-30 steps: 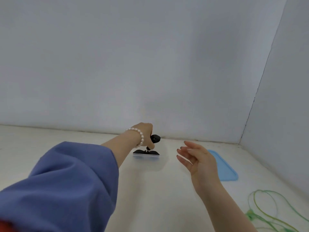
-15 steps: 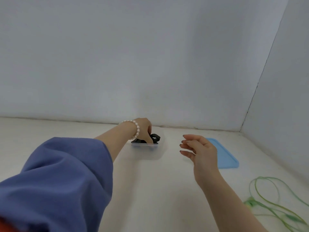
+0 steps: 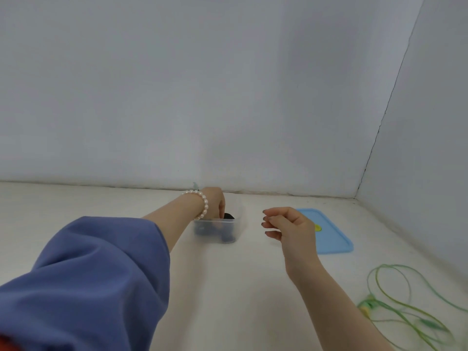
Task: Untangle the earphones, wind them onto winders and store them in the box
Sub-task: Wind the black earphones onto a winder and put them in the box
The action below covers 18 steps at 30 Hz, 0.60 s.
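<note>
Now the left hand point(image 3: 214, 201) is down in the clear plastic box point(image 3: 238, 211), its fingers dipping below the rim beside a black wound earphone point(image 3: 229, 216). 1 second ago that hand held the black bundle in the air above the table; half a second ago it was lowering it at the box mouth. The bundle now sits inside, with dark shapes showing through the frosted front wall. Whether the fingers still pinch it or have let go, I cannot tell: the wall and the back of the hand hide them.

The right hand point(image 3: 287, 225) hovers just right of the box, holding nothing, fingers loosely curled. It has drifted slightly nearer over the last second but touches nothing.

Judging from this, 1 black set is as good as stored. The green earphones point(image 3: 395, 300) lie loose and looped on the table at the lower right, well apart from the box, not yet wound on anything I can see. The blue lid point(image 3: 334, 239) lies flat on the table, to the right of the box and behind the right hand, so the box is still open. The likely next job is the green cable, then closing up.
</note>
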Motion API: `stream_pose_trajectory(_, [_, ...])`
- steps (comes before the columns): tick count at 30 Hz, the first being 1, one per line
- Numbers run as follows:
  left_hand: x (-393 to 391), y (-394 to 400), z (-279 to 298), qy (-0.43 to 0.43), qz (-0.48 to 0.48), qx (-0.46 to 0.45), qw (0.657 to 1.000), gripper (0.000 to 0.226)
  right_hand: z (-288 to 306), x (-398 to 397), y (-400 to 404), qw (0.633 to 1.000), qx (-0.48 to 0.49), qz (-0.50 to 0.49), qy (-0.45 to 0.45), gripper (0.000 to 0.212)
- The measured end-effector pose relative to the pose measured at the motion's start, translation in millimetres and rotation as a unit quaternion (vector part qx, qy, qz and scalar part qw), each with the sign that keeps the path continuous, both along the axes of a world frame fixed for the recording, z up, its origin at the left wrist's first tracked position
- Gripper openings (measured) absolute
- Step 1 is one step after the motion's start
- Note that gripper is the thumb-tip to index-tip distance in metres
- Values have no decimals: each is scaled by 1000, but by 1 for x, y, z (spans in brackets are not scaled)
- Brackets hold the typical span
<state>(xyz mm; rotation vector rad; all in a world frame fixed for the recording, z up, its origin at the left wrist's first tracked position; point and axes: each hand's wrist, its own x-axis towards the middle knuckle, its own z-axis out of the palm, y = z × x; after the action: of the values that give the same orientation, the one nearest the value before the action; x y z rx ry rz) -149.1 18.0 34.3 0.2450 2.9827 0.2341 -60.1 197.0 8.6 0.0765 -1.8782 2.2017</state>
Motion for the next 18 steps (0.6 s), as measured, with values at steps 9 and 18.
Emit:
stream_pose_trajectory(9, [0,0,-4,42,19,58,997,13,-5,-3,1,999,40,3,1,27])
stream_pose_trajectory(18, [66,-34,27,130,-6,137,982,9,-7,6,-7,989,139,55,-18,24])
